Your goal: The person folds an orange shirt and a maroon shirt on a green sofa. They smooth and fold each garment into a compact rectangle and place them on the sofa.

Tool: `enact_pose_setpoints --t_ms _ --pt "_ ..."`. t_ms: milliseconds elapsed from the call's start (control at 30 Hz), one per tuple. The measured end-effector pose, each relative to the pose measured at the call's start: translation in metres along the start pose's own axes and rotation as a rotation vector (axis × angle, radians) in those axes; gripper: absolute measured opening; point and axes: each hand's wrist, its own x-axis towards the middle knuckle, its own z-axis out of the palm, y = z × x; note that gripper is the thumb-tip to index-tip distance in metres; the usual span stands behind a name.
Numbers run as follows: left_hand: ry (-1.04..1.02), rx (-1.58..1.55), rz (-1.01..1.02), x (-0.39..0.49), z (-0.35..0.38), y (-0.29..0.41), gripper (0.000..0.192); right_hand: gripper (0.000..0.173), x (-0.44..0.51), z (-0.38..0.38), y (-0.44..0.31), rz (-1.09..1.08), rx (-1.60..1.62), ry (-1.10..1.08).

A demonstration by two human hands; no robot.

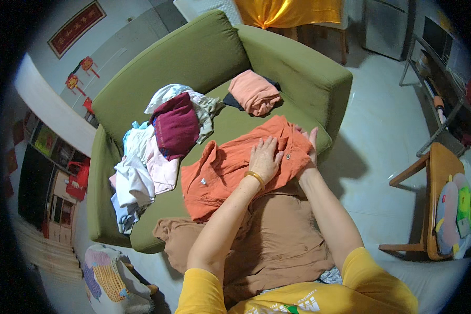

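An orange garment [227, 165], with a metal snap or eyelet near its right end, is partly folded before me. My left hand [265, 157] lies flat on top of it, fingers apart, a gold-coloured bangle at the wrist. At the garment's right end my right hand [311, 157] holds the folded edge from beneath and the side; cloth covers part of its fingers. Under the orange cloth, a brown garment [278, 227] with buttons spreads over my lap and against the sofa's front edge.
On the green sofa [172, 51], a folded peach garment [253, 92] rests on dark cloth. A loose clothes pile includes a maroon garment [176, 127] and a white one [133, 180]. A wooden chair [435, 196] stands right; a cloth-covered seat [114, 278] is at lower left.
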Motion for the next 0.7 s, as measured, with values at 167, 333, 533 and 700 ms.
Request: enact_pose_setpoints --t_ms 167,333,533,700 --pt "-0.033 -0.16 -0.097 -0.013 -0.012 0.001 0.053 0.06 0.029 0.006 0.017 -0.015 -0.658 0.393" --pt "-0.061 0.044 0.029 -0.044 -0.032 0.005 0.06 0.052 0.035 -0.001 0.051 0.224 -1.569 -0.095" --pt "-0.094 -0.044 -0.065 -0.093 -0.096 -0.022 0.019 0.042 0.007 -0.023 0.082 0.083 -2.36 -0.491" --pt "0.694 -0.09 -0.382 -0.123 -0.134 -0.1 0.033 0.042 0.011 -0.011 0.095 0.192 -2.38 -0.267"
